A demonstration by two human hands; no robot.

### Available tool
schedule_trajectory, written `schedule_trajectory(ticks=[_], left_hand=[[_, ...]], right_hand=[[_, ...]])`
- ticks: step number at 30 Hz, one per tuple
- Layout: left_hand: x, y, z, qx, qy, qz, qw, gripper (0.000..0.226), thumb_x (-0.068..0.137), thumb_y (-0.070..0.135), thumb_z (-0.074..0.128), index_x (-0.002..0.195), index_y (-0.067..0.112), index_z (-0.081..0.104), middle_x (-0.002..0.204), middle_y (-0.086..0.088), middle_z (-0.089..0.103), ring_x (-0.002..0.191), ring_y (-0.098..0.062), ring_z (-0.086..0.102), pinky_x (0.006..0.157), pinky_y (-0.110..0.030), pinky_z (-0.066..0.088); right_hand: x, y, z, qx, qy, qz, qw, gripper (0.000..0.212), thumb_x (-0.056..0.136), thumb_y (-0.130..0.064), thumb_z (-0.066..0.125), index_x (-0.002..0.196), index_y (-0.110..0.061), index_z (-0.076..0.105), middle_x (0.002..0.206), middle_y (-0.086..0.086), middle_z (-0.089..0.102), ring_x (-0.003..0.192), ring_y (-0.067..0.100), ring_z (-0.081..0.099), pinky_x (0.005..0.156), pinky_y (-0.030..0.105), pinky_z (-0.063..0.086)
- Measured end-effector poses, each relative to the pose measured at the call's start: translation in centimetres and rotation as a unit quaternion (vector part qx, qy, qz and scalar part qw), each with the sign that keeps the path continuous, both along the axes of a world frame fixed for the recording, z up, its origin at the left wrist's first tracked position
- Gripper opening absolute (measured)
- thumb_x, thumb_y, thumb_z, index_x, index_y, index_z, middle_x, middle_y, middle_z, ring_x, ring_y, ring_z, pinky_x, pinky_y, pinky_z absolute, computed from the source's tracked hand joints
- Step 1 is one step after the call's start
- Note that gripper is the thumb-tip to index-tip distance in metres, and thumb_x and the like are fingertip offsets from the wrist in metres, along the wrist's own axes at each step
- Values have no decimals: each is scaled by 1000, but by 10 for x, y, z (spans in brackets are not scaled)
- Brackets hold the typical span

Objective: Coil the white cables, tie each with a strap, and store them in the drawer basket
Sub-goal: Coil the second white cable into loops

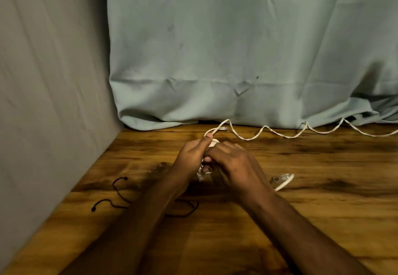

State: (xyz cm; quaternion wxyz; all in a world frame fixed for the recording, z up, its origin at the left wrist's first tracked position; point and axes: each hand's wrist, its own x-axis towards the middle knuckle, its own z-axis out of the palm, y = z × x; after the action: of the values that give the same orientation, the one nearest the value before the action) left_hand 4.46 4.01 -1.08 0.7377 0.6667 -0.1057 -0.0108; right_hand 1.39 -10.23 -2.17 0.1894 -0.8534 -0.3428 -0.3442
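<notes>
A flat white cable [280, 135] runs in waves along the back of the wooden table [323, 199] from the right edge toward my hands. My left hand [191, 158] pinches the cable near its looped end, thumb on top. My right hand [234, 162] curls over the same small bundle from the right, and its fingers hide most of it. A clear plug end [200, 176] hangs below my hands. A second white cable end with a clear plug [282, 181] lies just right of my right wrist. Thin black straps [120, 190] lie on the table at the left, partly under my left forearm.
A pale green cloth [237, 59] hangs behind the table and touches its back edge. A grey fabric wall [53, 80] closes off the left side. No drawer or basket is in view.
</notes>
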Motion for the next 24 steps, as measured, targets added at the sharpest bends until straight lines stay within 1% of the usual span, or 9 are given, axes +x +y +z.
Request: schedule_trajectory(ticks=[3, 5, 7, 10, 12, 15, 17, 21, 24], left_hand=[[-7, -6, 1, -39, 37, -32, 998, 55, 103, 39, 48, 52, 18, 50, 42, 0, 38, 33, -12, 36, 46, -24, 33], [-8, -8, 2, -57, 54, -31, 996, 46, 102, 45, 47, 66, 18, 58, 46, 5, 36, 36, -8, 31, 51, -27, 26], [-10, -9, 5, -58, 70, -34, 995, 44, 98, 56, 45, 82, 18, 60, 48, 10, 35, 37, -6, 28, 51, -25, 24], [-13, -11, 11, -33, 82, -58, 994, 54, 87, 73, 43, 66, 25, 56, 51, 6, 28, 36, -7, 20, 48, -23, 28], [-16, -10, 15, 2, 79, -71, 994, 60, 77, 80, 47, 55, 24, 48, 52, 3, 24, 36, -8, 18, 45, -20, 28], [-18, -7, 19, 30, 79, -95, 992, 66, 63, 87, 49, 63, 21, 42, 54, 2, 25, 36, -9, 18, 41, -19, 28], [-19, -3, 20, 46, 78, -113, 989, 61, 70, 82, 46, 67, 21, 46, 50, 5, 31, 35, -6, 21, 43, -19, 27], [-20, 2, 16, 84, 42, -123, 988, 50, 83, 65, 54, 57, 21, 52, 47, 5, 28, 36, -7, 23, 41, -19, 28], [-9, 8, 15, 56, 36, -78, 995, 53, 100, 42, 50, 51, 20, 47, 43, 3, 27, 31, -7, 21, 37, -15, 26]], right_hand=[[-5, -2, 5, 55, -8, -23, 998, 19, 104, -29, 54, 115, -18, 65, 98, 2, 70, 85, 22, 62, 69, 31, 40], [-9, -5, 8, 96, -13, -34, 995, 17, 104, -31, 58, 118, -22, 57, 92, 0, 70, 80, 17, 60, 66, 25, 33], [-11, -8, 9, 103, -39, -57, 992, 18, 103, -39, 59, 112, -23, 54, 88, -2, 71, 75, 15, 61, 61, 25, 35], [-8, -12, 10, 122, -47, -86, 988, 29, 103, -49, 56, 103, -20, 60, 85, -4, 70, 69, 19, 64, 56, 33, 46], [-5, -16, 10, 128, -58, -85, 986, 28, 103, -47, 58, 98, -19, 59, 82, -4, 67, 65, 21, 61, 54, 34, 45], [-2, -20, 8, 117, -67, -68, 989, 21, 105, -38, 56, 96, -19, 57, 81, -2, 62, 64, 22, 55, 53, 36, 41], [0, -20, 8, 119, -37, -58, 990, 18, 108, -36, 51, 98, -20, 56, 83, -4, 60, 68, 19, 53, 57, 37, 39], [5, -21, 5, 127, 37, -23, 991, 12, 109, -26, 50, 98, -30, 49, 79, -19, 46, 69, 4, 42, 60, 19, 31], [12, -27, -1, 134, 114, -16, 984, 19, 111, -29, 50, 93, -31, 52, 78, -15, 53, 70, 3, 51, 61, 30, 38]])
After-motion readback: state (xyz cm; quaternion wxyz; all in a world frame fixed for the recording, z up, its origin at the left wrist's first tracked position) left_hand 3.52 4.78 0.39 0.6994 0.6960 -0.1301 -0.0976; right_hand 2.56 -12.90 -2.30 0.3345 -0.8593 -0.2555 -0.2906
